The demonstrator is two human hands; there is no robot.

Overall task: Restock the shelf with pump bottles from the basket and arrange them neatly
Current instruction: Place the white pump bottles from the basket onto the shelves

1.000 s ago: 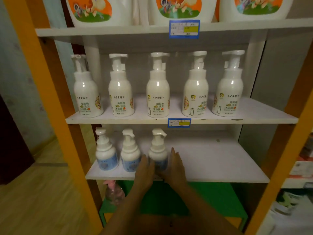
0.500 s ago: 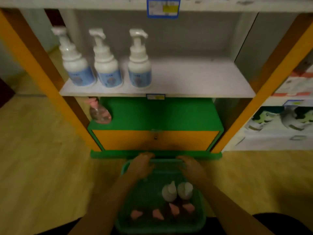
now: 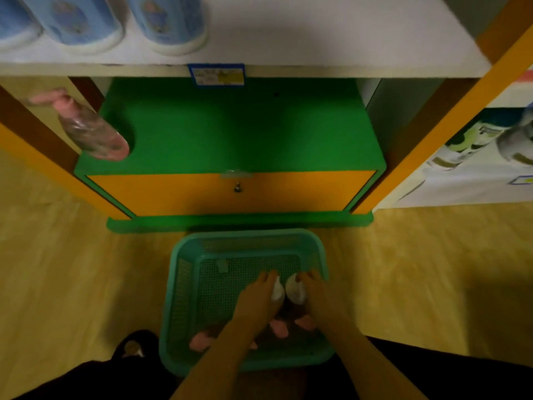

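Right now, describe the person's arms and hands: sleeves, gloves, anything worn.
Both forearms are bare up to the frame edge, with no sleeves in view. The left hand and right hand wear no gloves; no rings, watch or bands show, though the dim, blurred picture could hide small items.

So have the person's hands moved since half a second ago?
Yes. Both the left hand and right hand moved from the basket's far rim down onto the white bottles.

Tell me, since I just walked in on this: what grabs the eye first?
Both hands, left and right, reach into the teal basket on the floor, each at a white bottle. Above it sits a bright green and orange cabinet, with a pink-capped bottle lying at its left corner.
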